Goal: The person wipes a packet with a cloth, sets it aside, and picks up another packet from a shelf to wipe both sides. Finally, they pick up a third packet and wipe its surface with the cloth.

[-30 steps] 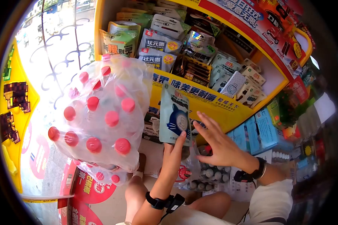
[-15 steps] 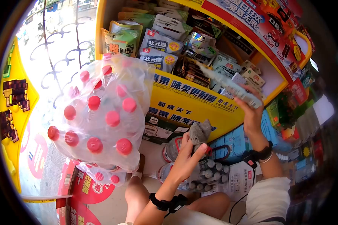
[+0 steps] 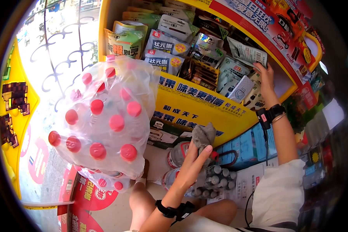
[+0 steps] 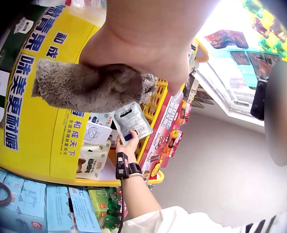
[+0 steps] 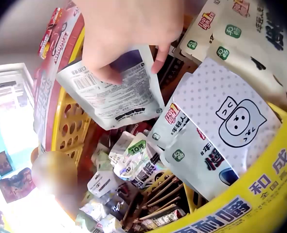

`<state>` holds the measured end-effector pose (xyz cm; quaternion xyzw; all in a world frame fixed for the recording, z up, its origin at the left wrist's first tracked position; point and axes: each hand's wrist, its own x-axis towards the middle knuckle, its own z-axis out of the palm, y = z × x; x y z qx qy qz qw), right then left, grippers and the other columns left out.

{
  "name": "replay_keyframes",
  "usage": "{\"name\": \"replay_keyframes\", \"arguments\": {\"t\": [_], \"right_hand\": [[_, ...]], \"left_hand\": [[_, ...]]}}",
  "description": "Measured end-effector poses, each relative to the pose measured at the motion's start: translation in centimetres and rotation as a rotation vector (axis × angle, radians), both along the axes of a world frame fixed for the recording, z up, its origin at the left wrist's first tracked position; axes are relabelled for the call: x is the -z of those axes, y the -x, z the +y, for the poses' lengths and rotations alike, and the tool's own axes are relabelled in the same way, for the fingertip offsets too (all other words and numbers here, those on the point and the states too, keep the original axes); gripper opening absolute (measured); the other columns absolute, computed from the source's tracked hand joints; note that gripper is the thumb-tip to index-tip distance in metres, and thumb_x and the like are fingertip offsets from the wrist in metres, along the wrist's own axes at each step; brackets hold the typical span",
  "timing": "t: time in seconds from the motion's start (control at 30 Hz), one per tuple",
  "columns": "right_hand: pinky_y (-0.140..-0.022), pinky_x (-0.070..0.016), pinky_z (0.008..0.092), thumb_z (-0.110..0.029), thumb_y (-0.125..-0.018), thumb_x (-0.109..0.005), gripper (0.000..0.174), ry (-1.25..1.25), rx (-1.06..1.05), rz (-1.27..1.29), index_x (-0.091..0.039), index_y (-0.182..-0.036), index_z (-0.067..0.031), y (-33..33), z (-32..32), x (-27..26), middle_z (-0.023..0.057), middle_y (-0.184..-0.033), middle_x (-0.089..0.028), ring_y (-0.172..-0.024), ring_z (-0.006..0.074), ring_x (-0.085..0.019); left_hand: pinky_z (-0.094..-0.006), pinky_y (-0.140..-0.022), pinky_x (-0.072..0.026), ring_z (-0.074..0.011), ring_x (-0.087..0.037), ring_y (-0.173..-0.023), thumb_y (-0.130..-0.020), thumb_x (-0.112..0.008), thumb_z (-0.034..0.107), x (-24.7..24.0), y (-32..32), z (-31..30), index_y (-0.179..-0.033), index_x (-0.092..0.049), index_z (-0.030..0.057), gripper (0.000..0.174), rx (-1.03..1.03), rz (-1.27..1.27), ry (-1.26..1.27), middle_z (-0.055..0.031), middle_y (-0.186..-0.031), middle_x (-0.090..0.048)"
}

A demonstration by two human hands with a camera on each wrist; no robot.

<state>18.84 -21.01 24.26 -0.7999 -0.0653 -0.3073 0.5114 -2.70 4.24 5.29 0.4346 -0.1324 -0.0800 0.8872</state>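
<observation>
Left grip clutching cloth, bottles head-view only

My right hand, cut off at the top edge, covered part of the pouch, its print too small to read. My left hand partly hid the grey cloth.
</observation>
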Motion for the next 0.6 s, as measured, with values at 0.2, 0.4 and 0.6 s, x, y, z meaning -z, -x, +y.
{"name": "replay_keyframes", "arguments": {"t": [0.2,0.4,0.6], "right_hand": [[-0.086,-0.0484,0.0283,-0.014,-0.079,-0.064,0.033,-0.108,-0.045,-0.051,-0.058,-0.108,-0.0004,-2.9,-1.2,-0.2,0.0074,-0.103,-0.060,-0.092,0.0163,-0.057],[-0.092,-0.0492,0.0334,-0.008,-0.077,-0.064,0.028,-0.270,-0.083,-0.090,-0.054,-0.102,-0.0008,-4.0,-2.6,0.6,0.0087,-0.105,-0.054,-0.097,0.0195,-0.054],[-0.083,-0.0501,0.0302,-0.016,-0.076,-0.064,0.031,-0.241,0.041,-0.068,-0.058,-0.102,-0.0007,-5.0,-2.7,-0.1,0.0090,-0.102,-0.058,-0.092,0.0192,-0.056]], "left_hand": [[-0.0316,-0.110,-0.0182,-0.0214,-0.028,-0.134,-0.095,-0.052,0.025,-0.5,0.1,-0.7,-0.139,-0.033,-0.0020,0.055,0.033,0.036,0.045,-0.0113,-0.143,-0.037],[-0.0310,-0.110,-0.0194,-0.0207,-0.030,-0.133,-0.095,-0.052,0.024,-0.7,0.1,-0.6,-0.139,-0.033,-0.0024,0.055,0.036,0.048,0.071,-0.0118,-0.142,-0.037],[-0.0311,-0.109,-0.0198,-0.0200,-0.030,-0.132,-0.096,-0.051,0.025,-0.4,0.2,-0.4,-0.140,-0.033,-0.0025,0.055,0.055,0.089,0.082,-0.0108,-0.143,-0.035]]}}
